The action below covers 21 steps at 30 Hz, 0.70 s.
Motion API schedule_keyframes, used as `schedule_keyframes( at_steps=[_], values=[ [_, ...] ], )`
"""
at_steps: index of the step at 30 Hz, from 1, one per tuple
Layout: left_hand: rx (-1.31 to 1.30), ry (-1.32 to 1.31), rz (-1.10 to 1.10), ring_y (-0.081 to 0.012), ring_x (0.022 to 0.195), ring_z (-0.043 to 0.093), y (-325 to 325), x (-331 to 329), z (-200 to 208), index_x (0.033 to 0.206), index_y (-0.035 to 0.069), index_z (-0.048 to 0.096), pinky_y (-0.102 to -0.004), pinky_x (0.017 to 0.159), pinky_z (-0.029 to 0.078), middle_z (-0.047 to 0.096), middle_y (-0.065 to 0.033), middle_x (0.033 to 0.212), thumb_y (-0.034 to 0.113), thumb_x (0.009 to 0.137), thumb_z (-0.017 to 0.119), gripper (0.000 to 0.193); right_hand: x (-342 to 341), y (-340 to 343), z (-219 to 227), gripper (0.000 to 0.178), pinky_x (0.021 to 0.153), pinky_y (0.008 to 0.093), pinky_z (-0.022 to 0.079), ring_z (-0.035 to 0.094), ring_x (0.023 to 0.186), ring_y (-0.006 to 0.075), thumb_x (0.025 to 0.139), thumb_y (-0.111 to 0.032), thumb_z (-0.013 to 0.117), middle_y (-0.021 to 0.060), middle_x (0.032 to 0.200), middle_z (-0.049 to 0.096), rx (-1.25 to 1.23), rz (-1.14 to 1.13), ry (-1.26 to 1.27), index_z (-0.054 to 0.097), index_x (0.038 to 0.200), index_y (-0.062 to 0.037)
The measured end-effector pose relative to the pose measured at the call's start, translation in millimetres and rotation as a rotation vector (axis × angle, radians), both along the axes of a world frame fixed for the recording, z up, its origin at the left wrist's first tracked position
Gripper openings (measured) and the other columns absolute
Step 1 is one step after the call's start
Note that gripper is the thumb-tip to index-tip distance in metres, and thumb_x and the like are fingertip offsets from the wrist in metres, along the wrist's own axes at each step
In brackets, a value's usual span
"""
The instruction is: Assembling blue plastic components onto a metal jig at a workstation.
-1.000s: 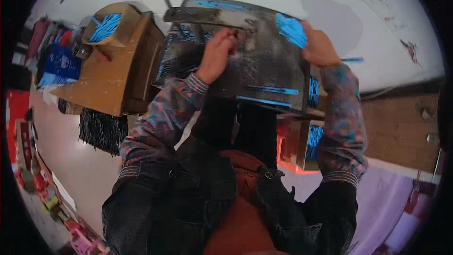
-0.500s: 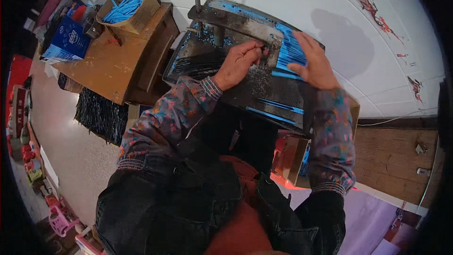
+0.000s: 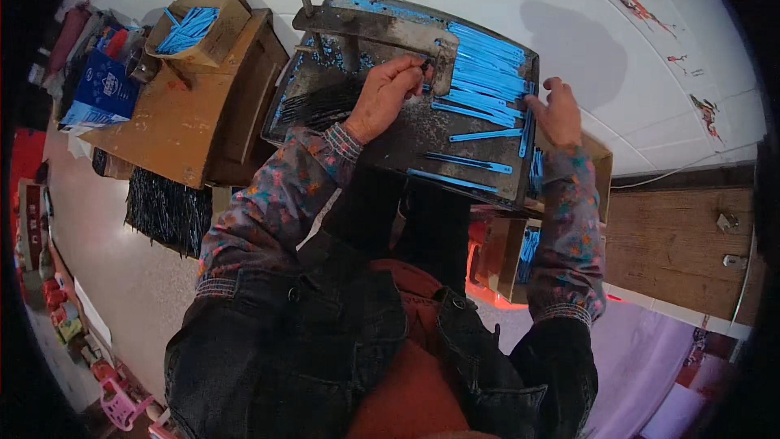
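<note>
A dark metal tray stands in front of me against the wall. Over its middle reaches a flat metal arm with an upright rod. My left hand is closed in a pinch beside the arm's end; what its fingers hold is hidden. Flat blue strips, each with a small hole near one end, lie in a loose pile on the tray's right side. At the right rim my right hand is open, its thumb close to strips lying along that edge. Thin black strips lie on the tray's left.
To the left, a brown wooden stand carries a cardboard box of blue strips and a blue carton. A bundle of black strips sits below it. Another box with blue strips is under the tray's right side.
My right hand has moved off the blue pile to the tray's right rim, and the strips there now lie spread out. My left hand remains pinched by the metal arm. The view has shifted slightly.
</note>
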<state>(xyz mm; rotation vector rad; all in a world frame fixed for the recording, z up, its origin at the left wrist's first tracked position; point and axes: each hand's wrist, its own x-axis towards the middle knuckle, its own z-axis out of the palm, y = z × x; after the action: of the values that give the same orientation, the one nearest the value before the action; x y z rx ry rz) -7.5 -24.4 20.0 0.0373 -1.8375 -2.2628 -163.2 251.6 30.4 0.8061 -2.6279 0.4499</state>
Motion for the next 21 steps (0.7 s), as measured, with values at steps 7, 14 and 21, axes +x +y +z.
schedule_keyframes(
  at_steps=[7,14,21],
  values=[
    [0.037,0.060,0.003,-0.0078,0.064,0.045,4.8,-0.9,-0.4,0.097,0.000,0.061,-0.0193,0.060,0.036,0.057,-0.0012,0.076,0.010,0.090,0.047,0.019,-9.3,-4.9,-9.6,0.026,0.063,0.0418,0.047,0.058,0.068,0.0352,0.077,-0.016,0.059,0.0166,0.073,0.061,0.221,-0.151,-0.054,0.054,0.098,-0.0025],
    [0.061,0.101,0.001,-0.0082,0.064,0.044,0.0,4.3,1.1,0.096,0.001,0.061,-0.0196,0.061,0.037,0.056,-0.0007,0.074,0.008,0.091,0.046,0.017,67.8,-29.2,62.3,0.029,0.060,0.0385,0.046,0.056,0.063,0.0322,0.075,-0.005,0.057,0.0116,0.082,0.066,0.144,0.438,-0.469,0.063,0.103,-0.0060],
    [0.053,0.184,-0.009,-0.0089,0.066,0.046,7.2,-0.6,3.6,0.092,0.000,0.061,-0.0202,0.063,0.039,0.056,-0.0007,0.073,0.006,0.091,0.046,0.016,42.0,-50.7,10.3,0.028,0.066,0.0367,0.047,0.059,0.068,0.0331,0.074,-0.001,0.059,0.0093,0.084,0.067,0.120,0.641,-0.441,0.066,0.101,-0.0059]
  ],
)
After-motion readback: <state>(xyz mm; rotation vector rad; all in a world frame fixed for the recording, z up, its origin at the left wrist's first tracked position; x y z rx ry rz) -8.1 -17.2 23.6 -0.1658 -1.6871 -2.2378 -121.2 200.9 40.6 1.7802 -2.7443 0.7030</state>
